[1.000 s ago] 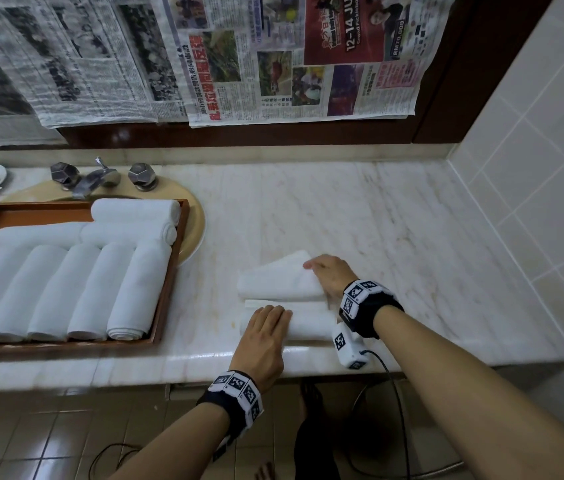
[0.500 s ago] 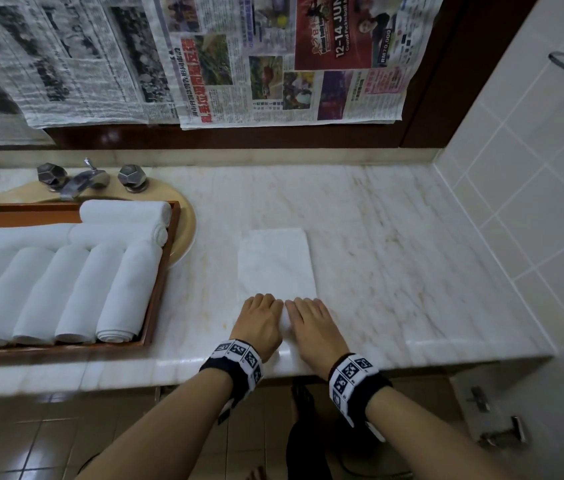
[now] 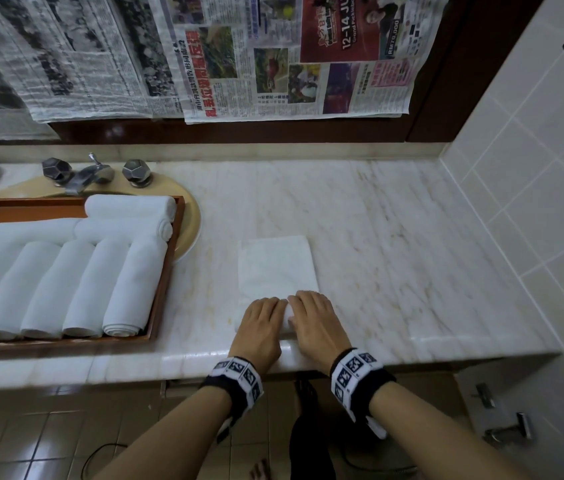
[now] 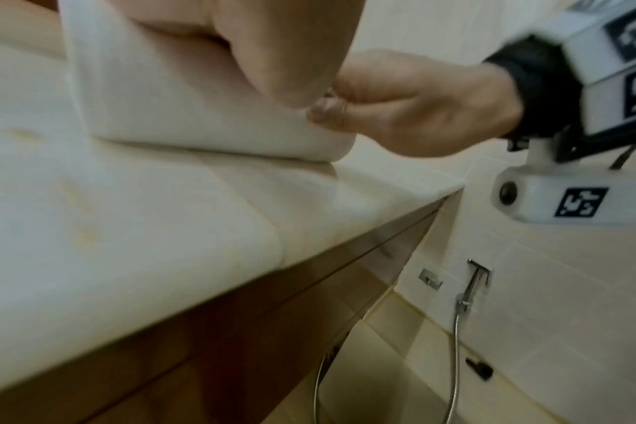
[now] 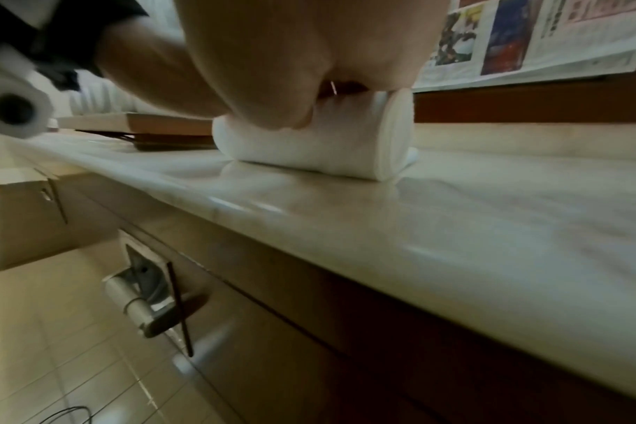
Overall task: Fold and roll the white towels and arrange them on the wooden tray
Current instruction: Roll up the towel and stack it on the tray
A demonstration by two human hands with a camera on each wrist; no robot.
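The folded white terry towel point(image 3: 278, 268) lies flat on the pale marble counter point(image 3: 395, 244) near its front edge, its near end already wound into a short roll point(image 5: 331, 143) under both hands. The left hand point(image 3: 260, 323) and right hand point(image 3: 315, 318) sit side by side, palms down and knuckles up, each grip curled over the roll with fingers wrapped round it and thumbs tucked at its near side. To the left, well apart, the rectangular wooden tray point(image 3: 166, 271) holds five rolled white towels point(image 3: 66, 289) lying side by side and three more set crosswise behind them.
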